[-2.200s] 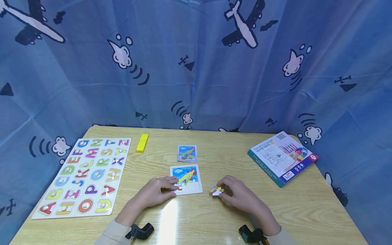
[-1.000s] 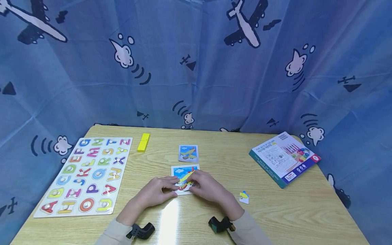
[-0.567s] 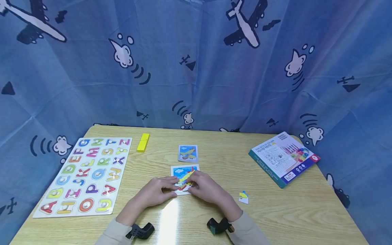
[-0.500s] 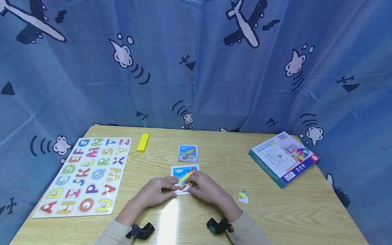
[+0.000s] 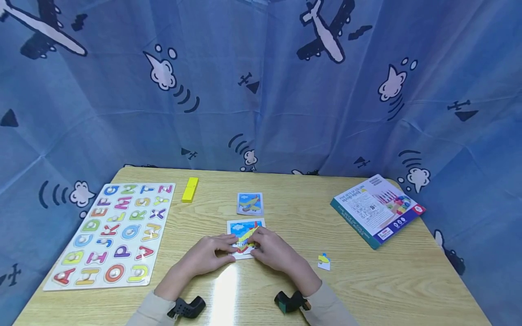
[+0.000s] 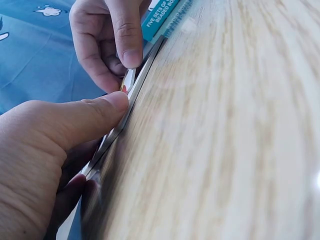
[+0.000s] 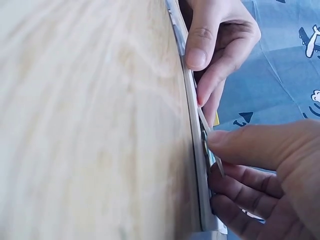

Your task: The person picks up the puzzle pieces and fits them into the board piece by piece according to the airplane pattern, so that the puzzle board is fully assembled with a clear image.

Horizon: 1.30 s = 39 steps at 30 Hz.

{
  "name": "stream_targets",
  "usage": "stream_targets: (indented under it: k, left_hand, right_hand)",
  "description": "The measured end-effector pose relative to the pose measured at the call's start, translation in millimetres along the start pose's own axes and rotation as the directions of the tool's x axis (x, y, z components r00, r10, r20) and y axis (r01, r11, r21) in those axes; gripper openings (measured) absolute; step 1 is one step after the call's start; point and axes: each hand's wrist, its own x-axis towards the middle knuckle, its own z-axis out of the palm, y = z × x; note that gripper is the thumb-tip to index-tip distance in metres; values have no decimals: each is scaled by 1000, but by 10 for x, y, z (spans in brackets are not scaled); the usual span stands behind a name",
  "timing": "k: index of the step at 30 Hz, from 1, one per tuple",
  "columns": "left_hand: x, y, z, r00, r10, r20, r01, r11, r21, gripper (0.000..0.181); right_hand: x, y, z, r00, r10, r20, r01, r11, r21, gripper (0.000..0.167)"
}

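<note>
A small airplane jigsaw in a white-edged tray (image 5: 240, 226) lies mid-table. My left hand (image 5: 205, 256) rests at its left side, fingertips on the picture and thumb (image 6: 107, 102) against the near edge. My right hand (image 5: 275, 249) pinches a puzzle piece (image 7: 203, 120) between thumb and fingers over the tray's lower right part. That piece sits tilted, with one edge raised, in the right wrist view; its picture is mostly hidden by the fingers. Another puzzle piece (image 5: 324, 261), yellow, blue and white, lies loose on the table to the right.
Behind the tray lies a small airplane picture card (image 5: 250, 203). A white alphabet board (image 5: 122, 213) covers the left side. Near it is a yellow block (image 5: 190, 189). A boxed set (image 5: 377, 210) lies at the back right, before a blue curtain (image 5: 261, 90).
My right hand has moved left from the bare table to the tray with one piece, leaving another on the table. In the last second it shifts only slightly. My left hand stays in place.
</note>
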Motion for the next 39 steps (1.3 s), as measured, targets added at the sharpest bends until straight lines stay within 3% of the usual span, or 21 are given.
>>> stream_targets:
  k: [17, 21, 26, 32, 39]
  left_hand:
    - [-3, 25, -13, 1000, 3, -7, -3, 1000, 4, 24]
    - [-5, 27, -12, 1000, 12, -12, -12, 1000, 4, 24]
    - [-4, 21, -12, 1000, 16, -11, -16, 1000, 10, 24]
    - [-2, 20, -14, 1000, 3, -2, -3, 1000, 0, 23]
    - [2, 21, -10, 1000, 6, -3, -6, 1000, 4, 24]
  right_hand:
    - [-11, -61, 13, 999, 1, -38, -7, 989, -147, 17]
    - [-7, -59, 29, 998, 1, -62, -10, 991, -132, 14]
    - [17, -54, 53, 994, 83, -76, -85, 996, -37, 16]
    - [26, -43, 88, 973, 210, -94, -209, 978, 29, 21]
    - [23, -55, 81, 968, 231, -103, -231, 973, 5, 19]
